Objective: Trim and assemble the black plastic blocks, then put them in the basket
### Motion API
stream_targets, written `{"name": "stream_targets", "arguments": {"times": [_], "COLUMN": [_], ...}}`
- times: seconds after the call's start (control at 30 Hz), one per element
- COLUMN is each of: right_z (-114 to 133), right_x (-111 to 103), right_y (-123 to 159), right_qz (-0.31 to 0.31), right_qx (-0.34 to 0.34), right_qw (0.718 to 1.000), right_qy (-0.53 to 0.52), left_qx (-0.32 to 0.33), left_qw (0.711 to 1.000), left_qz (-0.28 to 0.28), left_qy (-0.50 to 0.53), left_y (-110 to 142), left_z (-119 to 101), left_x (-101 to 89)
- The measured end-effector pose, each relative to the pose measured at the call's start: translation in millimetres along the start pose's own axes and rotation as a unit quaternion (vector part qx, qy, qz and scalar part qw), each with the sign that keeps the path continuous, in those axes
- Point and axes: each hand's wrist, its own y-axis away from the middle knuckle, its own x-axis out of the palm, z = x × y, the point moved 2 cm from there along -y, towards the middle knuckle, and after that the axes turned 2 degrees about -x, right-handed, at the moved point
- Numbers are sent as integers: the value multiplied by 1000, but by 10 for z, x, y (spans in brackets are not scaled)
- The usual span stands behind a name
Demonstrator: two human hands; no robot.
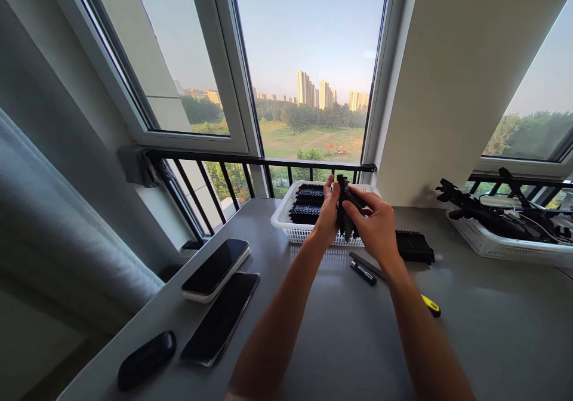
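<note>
Between my two hands is a black plastic part (347, 228) with a jagged outline, held upright over the front of a white basket (281, 217). My left hand (330, 207) is closed on its left side, fingertips upward. From the right, my right hand (375, 219) pinches the same part with thumb and fingers. The part's exact kind cannot be made out. Several similar black ribbed pieces (307, 204) lie in the basket. Another black ribbed piece (414, 247) rests on the table beyond my right wrist.
A yellow-and-black handled tool (430, 305) lies partly under my right forearm, beside a small black tube (363, 273). Two phone-like slabs (217, 267) and a dark rounded case (147, 360) sit left. A second white basket (492, 246) holds black parts and cables. Railing (313, 163) borders the window.
</note>
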Motion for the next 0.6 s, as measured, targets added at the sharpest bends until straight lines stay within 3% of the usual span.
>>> {"name": "stream_targets", "arguments": {"times": [0.1, 0.2, 0.4, 0.6], "right_z": [-103, -207, -308, -249], "right_x": [-16, -59, -146, -255], "right_y": [-39, -85, -146, -154], "right_qz": [-26, -56, -80, -109], "right_qx": [15, 24, 24, 66], "right_qw": [999, 997, 996, 990], "right_qy": [-44, -54, -37, -65], "left_qx": [63, 76, 96, 108], "left_qw": [996, 990, 982, 974], "left_qz": [22, 31, -13, -41], "left_qy": [-64, -116, -162, -196], "left_y": [-5, 8, 65, 89], "left_z": [-66, -137, -247, -293], "left_x": [-34, -60, -68, -83]}}
